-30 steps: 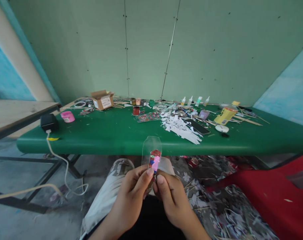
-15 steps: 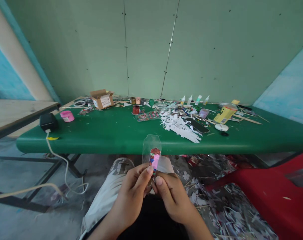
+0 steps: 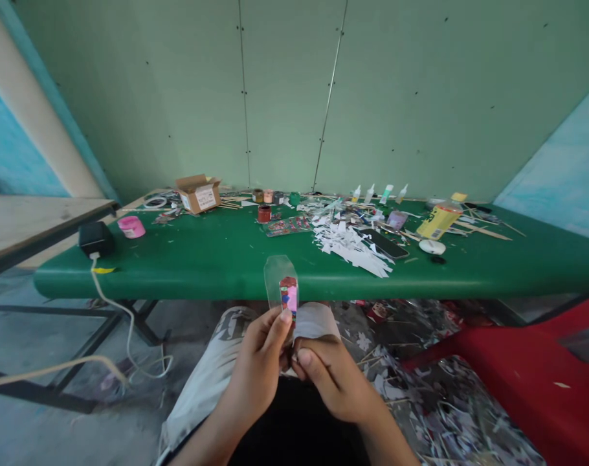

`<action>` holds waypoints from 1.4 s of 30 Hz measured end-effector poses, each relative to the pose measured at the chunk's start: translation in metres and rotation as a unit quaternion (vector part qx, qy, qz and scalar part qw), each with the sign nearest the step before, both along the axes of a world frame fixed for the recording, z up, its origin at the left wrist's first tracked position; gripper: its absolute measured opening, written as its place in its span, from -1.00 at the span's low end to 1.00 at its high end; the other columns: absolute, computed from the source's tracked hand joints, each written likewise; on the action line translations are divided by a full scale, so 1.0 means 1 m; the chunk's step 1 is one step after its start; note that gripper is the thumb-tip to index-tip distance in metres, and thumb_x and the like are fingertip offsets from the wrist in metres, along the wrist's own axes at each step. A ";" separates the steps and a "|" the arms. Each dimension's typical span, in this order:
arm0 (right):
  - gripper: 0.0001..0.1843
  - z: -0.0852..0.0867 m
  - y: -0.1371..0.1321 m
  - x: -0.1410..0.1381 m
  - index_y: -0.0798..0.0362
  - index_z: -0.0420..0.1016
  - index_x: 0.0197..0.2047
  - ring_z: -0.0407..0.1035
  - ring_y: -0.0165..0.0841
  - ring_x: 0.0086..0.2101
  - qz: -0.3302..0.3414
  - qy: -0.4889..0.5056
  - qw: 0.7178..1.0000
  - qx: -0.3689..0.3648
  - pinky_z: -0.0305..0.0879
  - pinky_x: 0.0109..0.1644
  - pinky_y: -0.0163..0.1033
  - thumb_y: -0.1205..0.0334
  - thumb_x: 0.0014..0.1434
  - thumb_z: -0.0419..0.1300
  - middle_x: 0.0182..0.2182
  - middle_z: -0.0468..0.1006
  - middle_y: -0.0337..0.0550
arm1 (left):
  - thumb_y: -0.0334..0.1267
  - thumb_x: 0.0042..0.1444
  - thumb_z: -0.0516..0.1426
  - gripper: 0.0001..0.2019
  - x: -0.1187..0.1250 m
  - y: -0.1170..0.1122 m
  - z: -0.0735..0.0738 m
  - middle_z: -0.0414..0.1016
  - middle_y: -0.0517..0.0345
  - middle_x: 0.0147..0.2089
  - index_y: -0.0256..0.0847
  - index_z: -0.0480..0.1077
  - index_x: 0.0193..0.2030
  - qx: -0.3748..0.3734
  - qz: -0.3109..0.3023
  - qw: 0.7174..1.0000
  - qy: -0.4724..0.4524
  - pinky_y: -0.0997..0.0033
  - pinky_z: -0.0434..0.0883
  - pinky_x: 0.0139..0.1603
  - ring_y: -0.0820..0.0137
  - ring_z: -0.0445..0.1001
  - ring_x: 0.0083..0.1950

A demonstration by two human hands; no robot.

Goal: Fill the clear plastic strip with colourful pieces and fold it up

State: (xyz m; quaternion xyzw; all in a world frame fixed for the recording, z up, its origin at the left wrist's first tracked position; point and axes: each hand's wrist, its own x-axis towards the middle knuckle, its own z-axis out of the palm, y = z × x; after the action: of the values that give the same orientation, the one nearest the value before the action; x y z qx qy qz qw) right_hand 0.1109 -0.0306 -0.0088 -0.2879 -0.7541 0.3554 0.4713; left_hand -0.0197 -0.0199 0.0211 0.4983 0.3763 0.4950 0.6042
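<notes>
My left hand and my right hand meet over my lap, below the front edge of the green table. Together they pinch the bottom of a clear plastic strip that stands upright, with a small red, pink and blue piece inside it. The left thumb presses on the strip's lower end. The right fingers are curled against it from the other side. The strip's lowest part is hidden between the fingers.
On the table lie a pile of white paper scraps, a phone, small glue bottles, a yellow box, a cardboard box, a pink tub and a black adapter with a white cable. A red chair stands at right.
Both hands have lifted the strip slightly and shifted it to the left. The right fingers have curled lower at its base.
</notes>
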 end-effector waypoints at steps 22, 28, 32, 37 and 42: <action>-0.67 0.009 -0.016 -0.022 0.00 0.23 -0.43 0.12 -0.51 -0.63 -0.223 0.052 0.972 0.061 0.05 -0.55 -0.42 0.22 0.38 -0.11 -0.62 0.23 -0.38 | 0.03 0.18 0.07 -0.59 -0.004 -0.013 0.008 0.01 0.38 -0.64 -0.18 0.14 -0.55 0.054 0.006 0.998 0.033 0.51 -0.05 -0.62 0.57 -0.04 -0.61; -0.68 0.014 -0.018 -0.027 -0.02 0.17 -0.44 0.06 -0.49 -0.64 -0.203 0.067 0.975 0.061 0.05 -0.57 -0.43 0.24 0.38 -0.13 -0.63 0.15 -0.40 | 0.02 0.19 0.07 -0.60 -0.003 -0.014 0.007 -0.02 0.38 -0.62 -0.18 0.14 -0.54 0.059 -0.002 0.998 0.007 0.51 -0.06 -0.60 0.56 -0.08 -0.58; -0.68 0.016 -0.019 -0.026 -0.02 0.17 -0.44 0.05 -0.49 -0.65 -0.203 0.065 0.975 0.062 0.05 -0.59 -0.43 0.24 0.38 -0.14 -0.64 0.14 -0.40 | 0.02 0.19 0.07 -0.60 -0.002 -0.015 0.011 -0.01 0.38 -0.62 -0.18 0.14 -0.54 0.061 -0.008 0.998 0.014 0.52 -0.04 -0.61 0.56 -0.07 -0.59; -0.68 0.018 -0.020 -0.026 -0.03 0.15 -0.45 0.04 -0.49 -0.67 -0.215 0.046 0.973 0.074 0.06 -0.59 -0.42 0.24 0.37 -0.13 -0.65 0.12 -0.40 | 0.00 0.18 0.07 -0.61 -0.002 -0.016 0.013 -0.03 0.37 -0.60 -0.19 0.14 -0.54 0.058 -0.001 0.998 0.009 0.52 -0.05 -0.60 0.55 -0.09 -0.57; -0.69 0.016 -0.020 -0.026 -0.03 0.13 -0.45 0.12 -0.48 -0.66 -0.212 0.025 0.974 0.070 0.10 -0.57 -0.41 0.24 0.37 -0.14 -0.65 0.13 -0.40 | -0.04 0.19 0.08 -0.63 -0.003 -0.017 0.011 -0.02 0.35 -0.59 -0.20 0.18 -0.54 0.062 0.005 0.998 0.011 0.53 -0.01 -0.58 0.54 -0.08 -0.55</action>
State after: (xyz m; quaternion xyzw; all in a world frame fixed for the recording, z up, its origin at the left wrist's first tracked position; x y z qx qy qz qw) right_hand 0.0852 -0.0504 0.0070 -0.3987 -0.6865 0.2007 0.5740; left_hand -0.0231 -0.0369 0.0319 0.5385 0.3543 0.5150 0.5650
